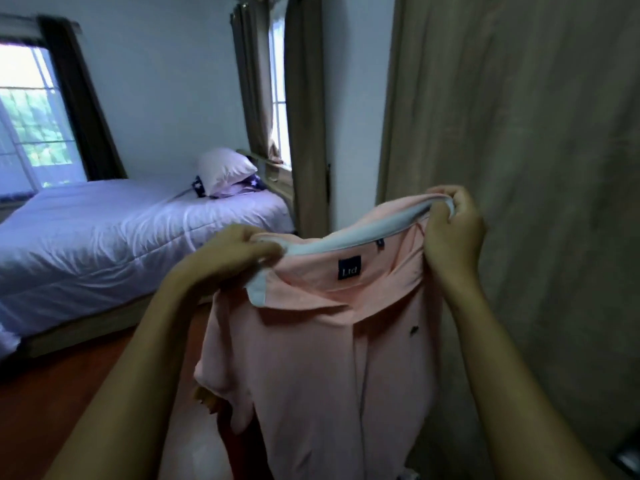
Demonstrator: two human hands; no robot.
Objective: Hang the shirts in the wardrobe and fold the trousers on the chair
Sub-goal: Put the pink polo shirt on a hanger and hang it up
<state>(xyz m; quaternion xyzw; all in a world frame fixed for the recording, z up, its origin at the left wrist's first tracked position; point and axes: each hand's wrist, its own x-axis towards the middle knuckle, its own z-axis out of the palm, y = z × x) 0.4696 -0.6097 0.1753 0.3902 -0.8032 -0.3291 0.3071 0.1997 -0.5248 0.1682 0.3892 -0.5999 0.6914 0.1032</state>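
Pink polo shirt (pixel 322 348) hangs lower centre of frame. Left hand (pixel 228 252) pinches collar's left end; right hand (pixel 450 230) grips right end. No hanger visible. Keep collar spread taut, level, for hanger.

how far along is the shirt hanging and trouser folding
Done: nothing shows hung or folded. In hand: left hand and right hand grip the collar of a pale pink polo shirt, no hanger visible. Left: hanging it; trousers and chair are out of view.
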